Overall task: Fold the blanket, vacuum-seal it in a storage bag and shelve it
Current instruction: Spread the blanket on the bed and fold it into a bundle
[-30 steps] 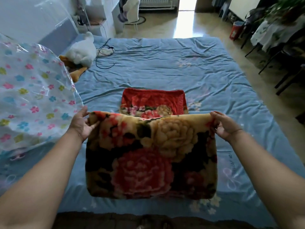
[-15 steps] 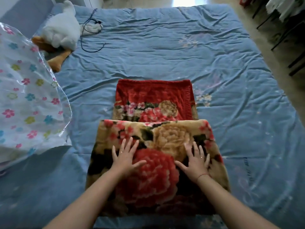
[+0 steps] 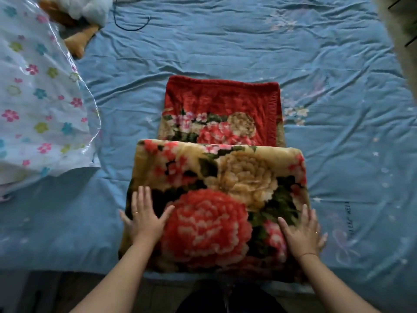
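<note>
A thick floral blanket in red, gold and black lies on the blue bed, its near part folded over so a red strip shows beyond the fold. My left hand presses flat on the folded layer near its left edge, fingers straight and spread. My right hand presses flat near the right edge, fingers straight. A clear storage bag printed with small coloured flowers lies at the left, apart from the blanket.
The blue bedsheet spreads wide to the right and far side. A white plush toy with orange feet and a dark cable lie at the far left. The bed's near edge runs just below the blanket.
The folded half was held up by both hands, then laid down over the blanket. Both hands have slid outward from the middle toward the left and right edges, pressing flat.
</note>
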